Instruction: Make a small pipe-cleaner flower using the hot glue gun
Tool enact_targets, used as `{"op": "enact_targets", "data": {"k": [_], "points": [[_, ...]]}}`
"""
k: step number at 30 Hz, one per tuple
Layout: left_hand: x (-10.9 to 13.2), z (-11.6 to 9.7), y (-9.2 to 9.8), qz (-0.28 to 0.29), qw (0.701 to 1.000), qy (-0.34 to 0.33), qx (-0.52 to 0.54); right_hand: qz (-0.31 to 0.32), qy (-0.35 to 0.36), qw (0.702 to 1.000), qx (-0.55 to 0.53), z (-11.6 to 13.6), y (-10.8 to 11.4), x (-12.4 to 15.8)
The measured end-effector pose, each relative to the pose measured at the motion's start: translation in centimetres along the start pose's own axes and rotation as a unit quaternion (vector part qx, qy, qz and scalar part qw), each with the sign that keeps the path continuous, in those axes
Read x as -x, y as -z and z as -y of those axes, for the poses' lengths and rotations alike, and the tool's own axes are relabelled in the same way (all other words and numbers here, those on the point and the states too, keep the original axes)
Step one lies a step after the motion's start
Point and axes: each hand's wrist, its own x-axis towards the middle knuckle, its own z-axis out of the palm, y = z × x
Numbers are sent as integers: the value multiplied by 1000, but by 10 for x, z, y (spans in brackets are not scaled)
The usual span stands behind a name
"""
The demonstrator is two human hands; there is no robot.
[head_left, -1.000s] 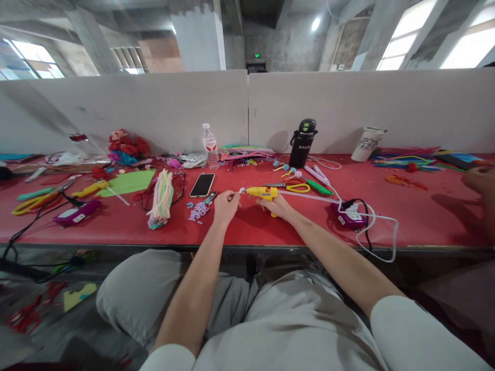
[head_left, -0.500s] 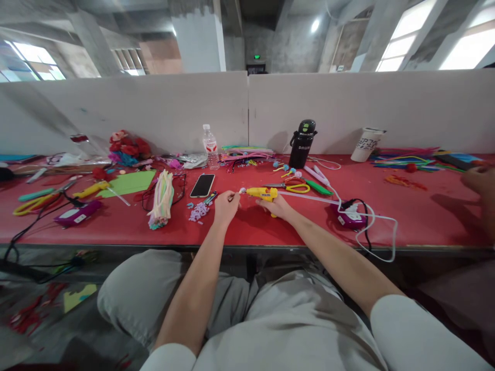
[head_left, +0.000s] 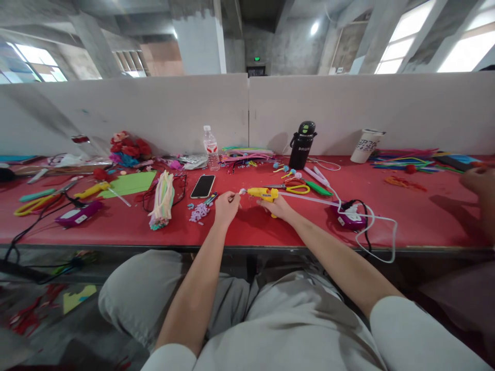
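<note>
One yellow glue gun (head_left: 256, 192), reference for all places below, is held over the red table (head_left: 255, 232). Long axis: roughly left to right, nozzle to the left. Nearer hand: the right hand (head_left: 281, 207), fingers curled closed around the handle. A small white piece (head_left: 243, 191) sits just off the nozzle, on its left; contact between them cannot be told. Left hand (head_left: 227, 206) is just left of the nozzle, fingers drawn into a pinch, seemingly on that piece; exact grip too small to make out. A clear stick (head_left: 309, 197) runs right from behind the gun, nearly in line with it.

Outward from the gun: scissors (head_left: 286, 187) just beyond and right; purple beads (head_left: 199, 212) to the left, past the left hand; phone (head_left: 203, 186), screen dark, left and slightly beyond.

Writing: black flask (head_left: 302, 147), beyond the gun and right, reads "DAWN", any further letters unclear. White cup (head_left: 364, 147), farther right: large dark characters, not read with confidence. Water bottle (head_left: 211, 147), beyond and left: red-and-white label, text too small. Marking on the gun's side: unreadable. Co-worker's hand (head_left: 477, 180): far right of the gun.
</note>
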Motion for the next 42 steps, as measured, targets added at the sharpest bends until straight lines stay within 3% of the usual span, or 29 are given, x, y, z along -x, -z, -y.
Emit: {"op": "enact_targets", "data": {"k": [3, 6, 11, 14, 18, 25, 28, 30, 32, 34, 36, 38, 42], "points": [[1, -1, 0, -2, 1000, 1, 16, -12, -1, 1000, 11, -4, -1, -2], [0, -4, 2, -12, 999, -4, 42, -65, -9, 998, 2, -7, 1, -5], [-6, -12, 19, -34, 994, -4, 106, -138, 0, 990, 26, -8, 22, -7], [-10, -17, 36, -27, 991, -11, 131, -110, -38, 985, 129, -5, 41, -5], [-11, -20, 56, 22, 992, -13, 122, -70, -80, 953, 283, 0, 58, -2], [-15, -16, 81, 59, 992, 37, 108, -63, -79, 955, 279, -7, 71, 10], [-15, -14, 94, 65, 993, 53, 79, -142, -49, 955, 256, -14, 72, 27], [-13, -13, 100, 66, 994, 61, 63, -231, 3, 939, 255, -13, 66, 43], [-12, -13, 104, 63, 994, 68, 52, -272, 80, 926, 250, -4, 55, 58], [-11, -13, 104, 56, 994, 73, 52, -197, 136, 945, 223, 9, 37, 64], [-10, -15, 102, 53, 994, 82, 57, -30, 165, 967, 193, 21, 14, 58], [-10, -16, 97, 57, 993, 91, 58, 69, 179, 962, 193, 30, -11, 38], [-11, -14, 91, 71, 993, 91, 39, 86, 172, 948, 256, 31, -58, -18]]}}
